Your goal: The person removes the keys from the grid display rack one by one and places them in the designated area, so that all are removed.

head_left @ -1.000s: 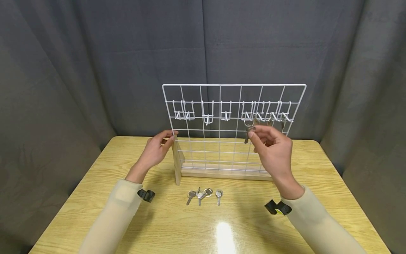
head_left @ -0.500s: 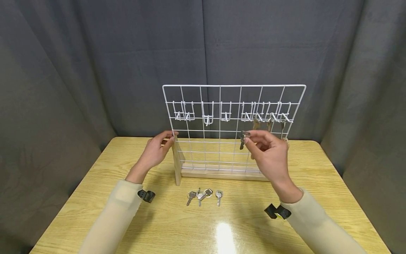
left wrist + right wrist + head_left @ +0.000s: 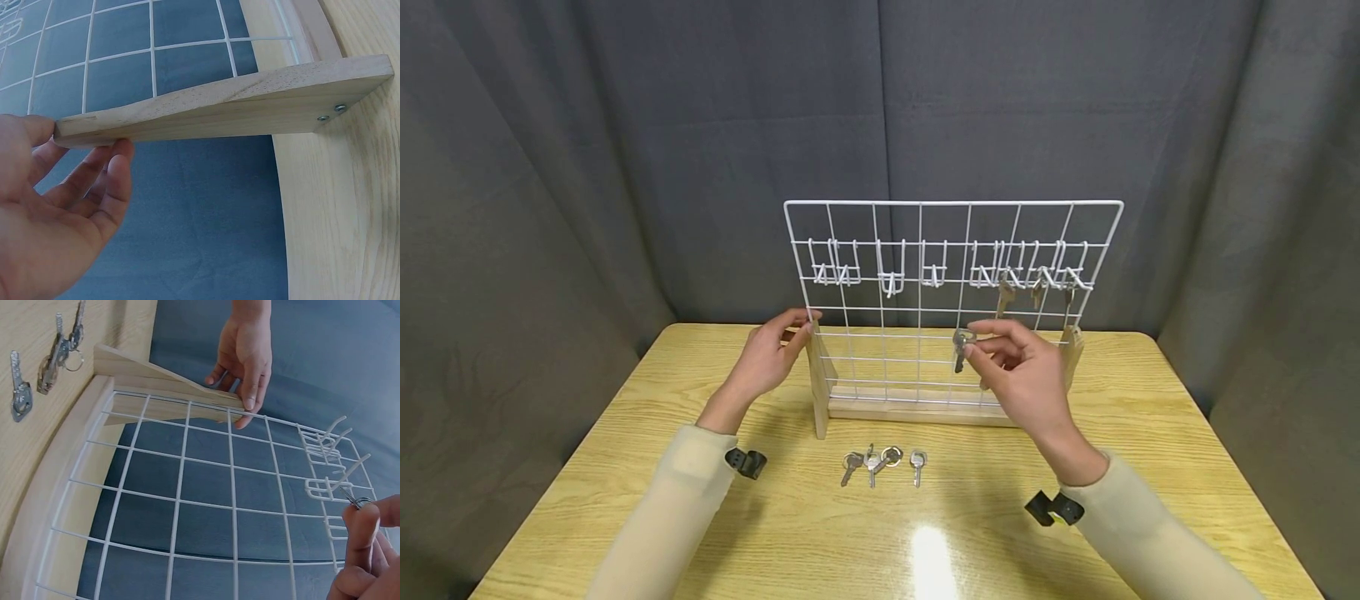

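Observation:
My right hand (image 3: 1028, 371) pinches a key (image 3: 959, 358) on a ring between thumb and fingers. The key hangs in front of the white wire grid rack (image 3: 919, 333), below its row of hooks (image 3: 934, 275). In the right wrist view only the thin metal ring (image 3: 357, 500) shows clearly at the fingertips. My left hand (image 3: 767, 357) holds the top end of the rack's left wooden upright (image 3: 206, 112), thumb on one side and fingers on the other. Several keys (image 3: 1004, 296) hang from the hooks at the right.
Several loose keys (image 3: 872, 462) lie on the wooden table (image 3: 820, 542) before the rack, one single key (image 3: 917, 465) a little apart to the right. A grey curtain (image 3: 737, 150) stands behind and at both sides. The left hooks (image 3: 842, 273) bear nothing.
My right hand has come down and to the left with the key, away from the hook its ring was near. The left hand stays on the upright.

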Demonstrator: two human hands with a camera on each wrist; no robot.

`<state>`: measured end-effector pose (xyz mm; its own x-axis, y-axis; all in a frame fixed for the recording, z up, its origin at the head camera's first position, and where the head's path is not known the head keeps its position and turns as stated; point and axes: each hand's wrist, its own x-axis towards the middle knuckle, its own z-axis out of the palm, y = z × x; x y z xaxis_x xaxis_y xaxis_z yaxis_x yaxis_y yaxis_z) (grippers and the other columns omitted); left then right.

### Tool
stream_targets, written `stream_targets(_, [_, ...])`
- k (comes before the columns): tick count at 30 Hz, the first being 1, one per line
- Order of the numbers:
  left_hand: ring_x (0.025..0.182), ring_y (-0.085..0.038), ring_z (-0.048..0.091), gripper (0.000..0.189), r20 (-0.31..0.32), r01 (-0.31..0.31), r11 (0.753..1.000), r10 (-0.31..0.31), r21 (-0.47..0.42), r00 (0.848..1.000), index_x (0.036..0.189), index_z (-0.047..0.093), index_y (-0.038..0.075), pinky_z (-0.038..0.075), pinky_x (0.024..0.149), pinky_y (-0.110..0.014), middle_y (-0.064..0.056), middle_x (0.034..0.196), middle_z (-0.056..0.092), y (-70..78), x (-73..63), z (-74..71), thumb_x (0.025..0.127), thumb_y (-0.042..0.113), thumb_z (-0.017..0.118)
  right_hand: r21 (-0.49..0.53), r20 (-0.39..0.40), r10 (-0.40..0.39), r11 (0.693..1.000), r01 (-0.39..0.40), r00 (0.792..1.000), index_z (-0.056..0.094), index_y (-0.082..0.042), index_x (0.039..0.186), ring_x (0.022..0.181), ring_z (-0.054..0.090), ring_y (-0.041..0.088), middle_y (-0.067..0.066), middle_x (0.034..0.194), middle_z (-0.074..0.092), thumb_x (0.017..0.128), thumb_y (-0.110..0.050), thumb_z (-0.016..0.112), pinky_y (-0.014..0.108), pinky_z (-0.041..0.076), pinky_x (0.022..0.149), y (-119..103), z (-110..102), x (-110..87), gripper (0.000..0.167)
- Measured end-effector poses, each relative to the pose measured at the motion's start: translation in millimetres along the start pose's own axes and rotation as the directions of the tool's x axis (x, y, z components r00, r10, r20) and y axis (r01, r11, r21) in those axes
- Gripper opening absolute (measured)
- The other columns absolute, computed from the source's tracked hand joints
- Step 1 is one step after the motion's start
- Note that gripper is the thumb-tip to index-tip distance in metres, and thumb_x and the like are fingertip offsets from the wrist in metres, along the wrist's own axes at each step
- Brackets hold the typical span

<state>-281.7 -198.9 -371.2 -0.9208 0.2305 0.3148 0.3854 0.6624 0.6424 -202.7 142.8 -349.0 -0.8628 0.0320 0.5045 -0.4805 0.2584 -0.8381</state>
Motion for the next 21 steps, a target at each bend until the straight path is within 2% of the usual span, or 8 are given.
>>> stream_targets(3, [0.109,-0.033,0.067,0.033,0.001,0.002,1.000,-0.002,0.001,1.000,0.134,0.061,0.016,0.055,0.091,-0.049,-0.013,0.128,0.066,-0.4,0.3,0.0,0.106,0.029,0.049,-0.010,0.022,0.010,1.000,-0.010,1.000,0.073,-0.009,0.110,0.051,0.062,0.020,0.011,0.083,0.077,0.088,-0.010,0.077,0.024,0.048,0.047,5,1,-1.2,0.023])
stream_targets(6, [0.109,-0.033,0.067,0.032,0.000,0.005,1.000,-0.005,-0.002,1.000,0.133,0.062,0.016,0.054,0.092,-0.049,-0.012,0.127,0.066,-1.1,1.0,0.1,0.106,0.029,0.050,-0.028,0.050,0.035,0.999,-0.034,0.998,0.072,-0.010,0.111,0.052,0.063,0.019,0.018,0.086,0.076,0.089,-0.012,0.076,0.026,0.051,0.050,10,2,-2.6,0.022])
stream_targets(10, [0.109,-0.033,0.067,0.032,-0.003,0.003,1.000,-0.003,-0.002,1.000,0.133,0.062,0.016,0.054,0.094,-0.049,-0.013,0.127,0.066,-1.6,1.2,0.2,0.106,0.029,0.050,-0.040,0.085,0.075,0.997,-0.072,0.994,0.071,-0.010,0.111,0.051,0.063,0.015,0.017,0.088,0.077,0.090,-0.014,0.074,0.029,0.053,0.053,16,2,-4.8,0.022])
stream_targets(14, [0.109,-0.033,0.067,0.032,-0.005,-0.002,1.000,0.002,0.001,1.000,0.133,0.061,0.016,0.054,0.094,-0.049,-0.013,0.128,0.066,-1.2,0.4,0.3,0.106,0.029,0.049,-0.031,0.115,0.116,0.993,-0.114,0.986,0.070,-0.010,0.110,0.051,0.063,0.020,0.018,0.089,0.077,0.090,-0.013,0.074,0.030,0.053,0.052,20,3,-6.1,0.020])
stream_targets(21, [0.109,-0.033,0.067,0.033,-0.013,-0.012,1.000,0.012,0.006,1.000,0.133,0.062,0.016,0.054,0.093,-0.049,-0.013,0.127,0.067,-2.4,0.2,0.5,0.106,0.030,0.049,-0.050,0.167,0.202,0.979,-0.196,0.965,0.070,-0.015,0.108,0.054,0.065,0.019,0.016,0.091,0.077,0.090,-0.013,0.073,0.026,0.046,0.047,25,3,-8.3,0.018])
